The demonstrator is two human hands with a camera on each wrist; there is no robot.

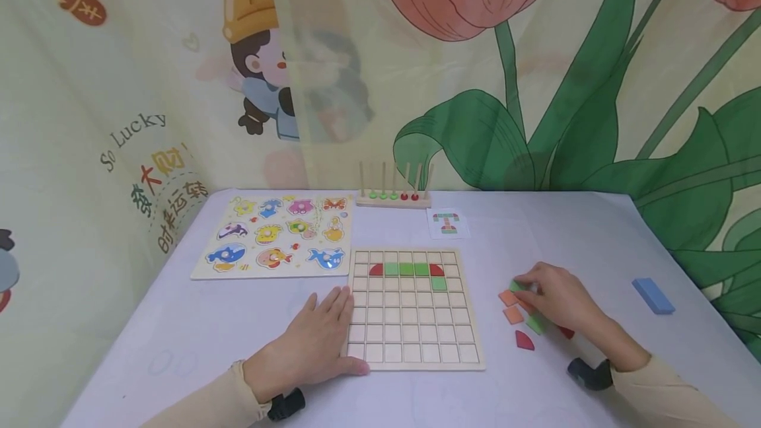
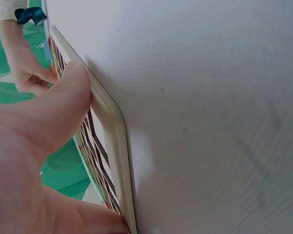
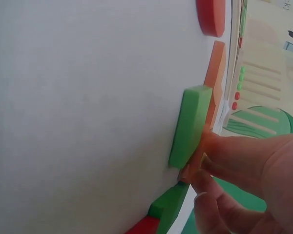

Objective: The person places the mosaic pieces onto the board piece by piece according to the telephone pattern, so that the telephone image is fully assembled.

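My left hand (image 1: 309, 347) lies with fingers extended along the left edge of a wooden grid board (image 1: 410, 316), its thumb at the near left corner. In the left wrist view, the thumb rests over the rim of the board (image 2: 118, 139). Red and green pieces, including a green square (image 1: 438, 283), sit in the upper cells. To the right of the board, my right hand (image 1: 561, 297) pinches an orange piece (image 3: 197, 158) between thumb and fingertips. Around it lie a green block (image 3: 191, 122), an orange square (image 1: 513, 315) and a red quarter-round (image 1: 524, 340).
A picture puzzle board (image 1: 285, 268) lies at the back left. Behind the grid board stand a peg counter (image 1: 392, 202) with green and red beads and a pattern card (image 1: 448, 223). A blue block (image 1: 652, 295) lies at the far right.
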